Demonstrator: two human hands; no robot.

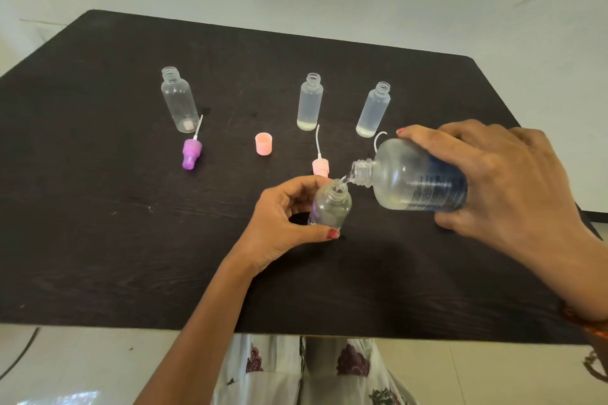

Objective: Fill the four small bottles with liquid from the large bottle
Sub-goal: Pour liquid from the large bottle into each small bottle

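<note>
Both hands are working over a dark bench [131,240], seen from above by the person wearing the camera. Nearest the viewer, the left hand [283,223] is curling its thumb and fingers around a small clear bottle [330,205], holding it tilted with its open neck pointing up and to the right. Just to the right of that small bottle, the right hand [500,174] is wrapping closed around the large bottle [418,182], a clear one with a dark blue label, and is tipping it almost flat so that its open mouth is sitting just above the small bottle's neck. A thin stream of clear liquid [345,179] is passing from one mouth to the other.

Just beyond the held small bottle, a pink spray top [320,165] with a thin white tube is lying on the bench. Further left of it, a pink cap [263,143] is standing alone, and further left again a purple spray top [191,154] is lying on its side.

Farther back, three more small bottles are standing upright and uncapped. Two frosted ones, the nearer-centre frosted bottle [310,102] and the right frosted bottle [374,109], are each showing a little liquid at the bottom. Well to the left of them, behind the purple spray top, a clear round-shouldered bottle [179,100] is standing; whether it is holding liquid cannot be told.
</note>
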